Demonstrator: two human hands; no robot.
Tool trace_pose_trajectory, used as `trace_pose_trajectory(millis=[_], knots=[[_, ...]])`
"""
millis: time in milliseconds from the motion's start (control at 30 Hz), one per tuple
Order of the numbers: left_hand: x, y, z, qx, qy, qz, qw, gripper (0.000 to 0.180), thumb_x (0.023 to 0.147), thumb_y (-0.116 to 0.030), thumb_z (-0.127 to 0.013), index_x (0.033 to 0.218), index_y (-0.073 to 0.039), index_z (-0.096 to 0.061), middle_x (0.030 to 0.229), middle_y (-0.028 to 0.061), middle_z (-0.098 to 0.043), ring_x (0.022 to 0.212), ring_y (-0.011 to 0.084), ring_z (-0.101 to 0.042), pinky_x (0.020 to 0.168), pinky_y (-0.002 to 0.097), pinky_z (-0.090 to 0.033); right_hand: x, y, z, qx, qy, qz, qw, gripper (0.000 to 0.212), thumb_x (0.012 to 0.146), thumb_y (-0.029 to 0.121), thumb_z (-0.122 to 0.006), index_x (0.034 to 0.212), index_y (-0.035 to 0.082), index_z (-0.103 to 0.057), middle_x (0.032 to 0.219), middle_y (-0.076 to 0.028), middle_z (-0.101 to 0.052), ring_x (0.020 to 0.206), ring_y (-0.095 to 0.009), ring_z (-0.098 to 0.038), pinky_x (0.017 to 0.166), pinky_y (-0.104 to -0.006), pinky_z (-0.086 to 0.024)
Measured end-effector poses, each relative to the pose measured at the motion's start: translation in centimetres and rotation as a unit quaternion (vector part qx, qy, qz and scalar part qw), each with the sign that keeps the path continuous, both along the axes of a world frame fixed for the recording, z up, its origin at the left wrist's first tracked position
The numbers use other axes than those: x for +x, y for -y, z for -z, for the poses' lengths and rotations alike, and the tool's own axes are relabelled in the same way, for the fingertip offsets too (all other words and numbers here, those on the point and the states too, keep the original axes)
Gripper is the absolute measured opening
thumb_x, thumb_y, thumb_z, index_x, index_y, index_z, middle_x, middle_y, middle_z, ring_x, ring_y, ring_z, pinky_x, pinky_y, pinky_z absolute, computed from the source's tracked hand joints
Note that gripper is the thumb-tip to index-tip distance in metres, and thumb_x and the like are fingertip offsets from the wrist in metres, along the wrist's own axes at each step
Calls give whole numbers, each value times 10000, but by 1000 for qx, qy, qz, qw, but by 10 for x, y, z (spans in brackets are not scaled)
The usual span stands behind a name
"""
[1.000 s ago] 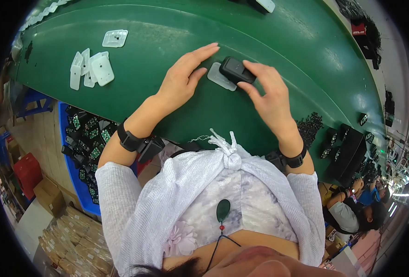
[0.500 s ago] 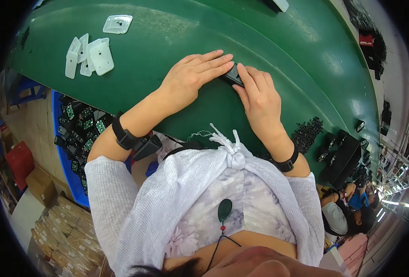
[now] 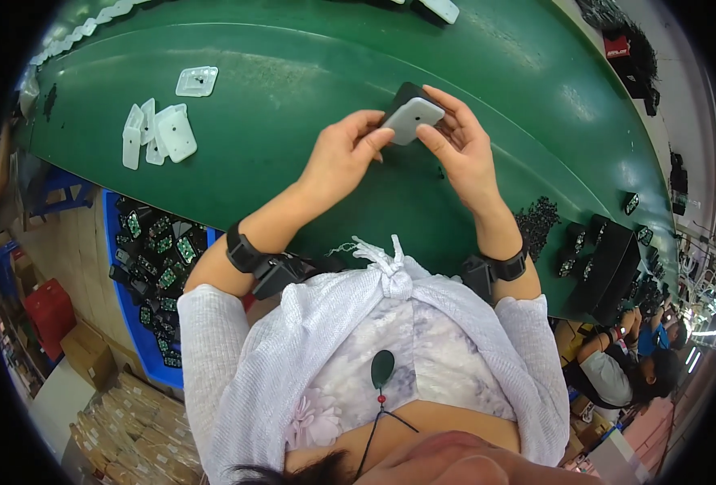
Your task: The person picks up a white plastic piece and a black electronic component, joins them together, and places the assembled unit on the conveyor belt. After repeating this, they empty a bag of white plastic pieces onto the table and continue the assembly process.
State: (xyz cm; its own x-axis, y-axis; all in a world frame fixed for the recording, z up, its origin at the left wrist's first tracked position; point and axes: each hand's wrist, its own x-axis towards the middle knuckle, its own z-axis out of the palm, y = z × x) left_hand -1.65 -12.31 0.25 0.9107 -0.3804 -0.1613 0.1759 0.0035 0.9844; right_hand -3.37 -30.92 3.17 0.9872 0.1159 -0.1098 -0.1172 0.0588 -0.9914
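Observation:
A black plastic case (image 3: 407, 93) with a white cover (image 3: 419, 111) on its face is held tilted above the green table. A small dark dot marks the middle of the cover. My left hand (image 3: 342, 152) pinches its left end between thumb and fingers. Along the right side, my right hand (image 3: 465, 145) grips it, thumb on the white face and fingers behind. On the table to the left lie several loose white covers (image 3: 175, 133), and one more white cover (image 3: 196, 82) lies apart from them, its hollow side up.
A blue bin (image 3: 141, 343) full of black cases with green circuit boards stands left of the table edge. Right of my right forearm is a pile of small black parts (image 3: 538, 221), beside a black box (image 3: 612, 279) and more cases. Another person (image 3: 617, 376) sits farther right.
The black case was low at the table with its dark side showing. Now both hands have raised and turned it, so the white cover shows. My left hand's flat fingers have curled around its end.

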Motion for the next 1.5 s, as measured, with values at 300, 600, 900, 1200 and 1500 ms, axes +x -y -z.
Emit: trace_pose_trajectory(millis=[300,600,900,1200,1500], knots=[[7,15,6,31,94,-47,994,294,917,-168,-601,1142,20,-585,993,113,-666,809,160,-632,682,268,-501,38,39,1,-180,140,72,971,422,888,73,-656,1284,15,-522,1092,-62,-620,984,-142,-597,871,-264,-486],[82,-168,22,636,390,-246,618,428,878,-343,-628,1184,-48,-586,1188,196,-579,1083,361,-539,913,441,-444,135,137,6,-276,117,75,951,339,870,71,-636,1206,37,-614,1060,-45,-649,944,-124,-598,822,-260,-483],[72,-166,14,714,276,-174,619,366,894,-286,-607,1255,-231,-586,1160,146,-545,1030,326,-525,852,434,-442,193,129,7,-312,20,-77,947,316,850,200,-657,1151,108,-679,1036,-45,-652,924,-144,-566,853,-297,-462],[55,-122,-4,568,307,-127,753,282,929,-189,-581,1193,-98,-617,1253,203,-530,1130,366,-505,958,414,-409,201,144,16,-363,53,-54,929,398,876,324,-660,1217,119,-631,1081,-62,-640,994,-170,-561,887,-316,-453],[63,-139,17,640,392,-192,632,488,902,-388,-605,1295,-107,-533,1022,207,-543,931,376,-530,816,444,-430,108,288,-24,-621,58,177,762,453,862,471,-628,1159,130,-643,1084,-77,-637,1043,-234,-574,869,-376,-481]])
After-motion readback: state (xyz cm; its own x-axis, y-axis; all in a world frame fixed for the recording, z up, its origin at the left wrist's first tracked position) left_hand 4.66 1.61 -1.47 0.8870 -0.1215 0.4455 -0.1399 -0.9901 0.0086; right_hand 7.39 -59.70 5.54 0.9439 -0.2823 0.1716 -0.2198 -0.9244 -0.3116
